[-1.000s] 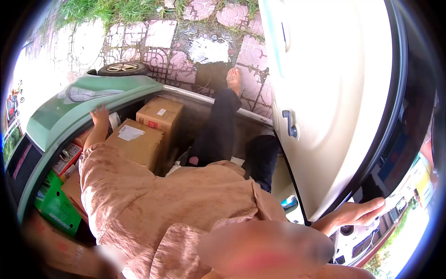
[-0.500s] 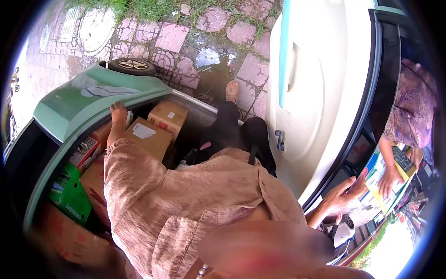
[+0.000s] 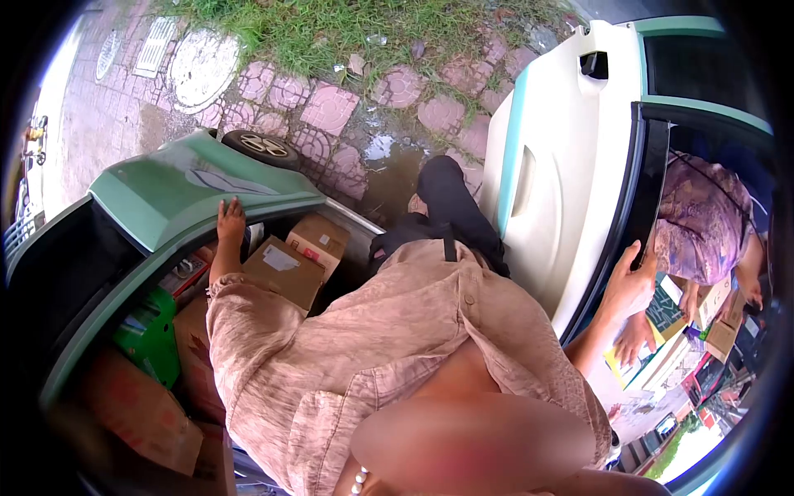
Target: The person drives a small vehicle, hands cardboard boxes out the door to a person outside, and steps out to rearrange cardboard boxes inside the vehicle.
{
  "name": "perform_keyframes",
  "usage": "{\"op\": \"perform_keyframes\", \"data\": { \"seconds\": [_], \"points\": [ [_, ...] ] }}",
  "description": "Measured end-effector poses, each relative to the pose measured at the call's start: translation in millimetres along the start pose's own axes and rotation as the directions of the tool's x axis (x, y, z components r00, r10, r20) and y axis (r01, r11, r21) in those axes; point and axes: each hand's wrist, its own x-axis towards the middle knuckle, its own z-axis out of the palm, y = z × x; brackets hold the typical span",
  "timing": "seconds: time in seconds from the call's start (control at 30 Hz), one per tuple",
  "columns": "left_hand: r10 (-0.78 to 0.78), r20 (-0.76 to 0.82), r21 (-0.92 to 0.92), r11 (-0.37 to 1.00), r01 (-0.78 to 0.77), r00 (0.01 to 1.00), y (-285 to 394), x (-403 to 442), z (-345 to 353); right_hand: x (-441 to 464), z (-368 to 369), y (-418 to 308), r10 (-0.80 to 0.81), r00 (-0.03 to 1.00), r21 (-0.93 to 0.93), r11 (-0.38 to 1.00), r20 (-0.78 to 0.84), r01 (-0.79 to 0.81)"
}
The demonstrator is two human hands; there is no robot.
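My left hand (image 3: 231, 221) rests on the edge of the green vehicle body (image 3: 157, 194), beside the doorway, its fingers stretched out. Below that hand, inside the vehicle, sit cardboard boxes (image 3: 284, 271) and a green plastic crate (image 3: 149, 335). My right hand (image 3: 630, 285) is at the dark window frame of the open door (image 3: 554, 157), with the thumb on the near side and the fingers bent around the edge. The door's inner panel is white with a turquoise strip. My dark-trousered legs (image 3: 447, 194) are at the doorway.
Beyond the door stands another person in a patterned purple top (image 3: 703, 219), their hands among boxes and flat packs (image 3: 662, 318). Pink paving (image 3: 331, 107) with a puddle (image 3: 393, 178) lies outside, bordered by grass (image 3: 289, 41). A wheel (image 3: 260, 147) sits near the body.
My right hand has moved up onto the door's window frame. One knee has risen forward and my sandalled foot is now mostly hidden. My left hand stays on the vehicle body.
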Motion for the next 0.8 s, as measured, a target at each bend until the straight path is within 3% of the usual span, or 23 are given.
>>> {"op": "perform_keyframes", "data": {
  "seconds": [0.1, 0.27, 0.33, 0.4, 0.43, 0.47, 0.53, 0.67, 0.73, 0.8],
  "points": [
    [-0.019, 0.055, 0.072, 0.997, 0.015, 0.998, 5.3, -2.6, -8.5, 34.9, 10.1, -28.6, 0.035, 0.998, 0.02, 0.999, -0.047, -0.034],
    [-0.036, 0.153, -0.062, 0.997, 0.046, 0.988, 4.7, 3.5, -3.6, 114.8, 31.0, -111.1, 0.025, 0.969, 0.025, 1.0, -0.247, -0.019],
    [-0.075, 0.066, -0.043, 0.996, 0.078, 0.995, 11.1, 2.1, -11.2, 156.4, 50.6, -136.6, -0.027, 0.859, 0.075, 0.994, -0.511, 0.077],
    [-0.173, 0.174, -0.105, 0.976, 0.193, 0.969, 20.9, 11.7, -28.5, 199.6, 60.2, -157.8, -0.081, 0.729, -0.011, 0.995, -0.68, 0.1],
    [-0.21, 0.233, -0.181, 0.95, 0.254, 0.949, 20.5, 29.9, -48.8, 217.2, 71.2, -170.3, -0.027, 0.726, -0.096, 0.994, -0.687, -0.055],
    [-0.219, 0.298, -0.266, 0.916, 0.301, 0.929, 14.5, 50.0, -70.1, 236.1, 81.1, -178.8, 0.008, 0.693, -0.082, 0.992, -0.721, -0.097],
    [-0.191, 0.364, -0.469, 0.808, 0.357, 0.911, -6.3, 97.9, -110.8, 254.1, 81.8, -196.6, 0.155, 0.748, -0.165, 0.928, -0.645, -0.334],
    [-0.062, 0.286, -0.708, 0.659, 0.254, 0.956, -66.3, 232.3, -207.6, 247.7, 92.8, -189.7, 0.261, 0.74, -0.035, 0.933, -0.62, -0.358],
    [0.042, 0.194, -0.741, 0.661, 0.119, 0.98, -87.3, 308.2, -258.1, 242.3, 91.3, -190.7, 0.324, 0.736, 0.149, 0.944, -0.595, -0.296],
    [0.182, 0.115, -0.729, 0.683, -0.042, 0.977, -95.3, 385.7, -310.2, 239.1, 81.2, -204.1, 0.355, 0.76, 0.097, 0.926, -0.544, -0.364]
  ]
}}
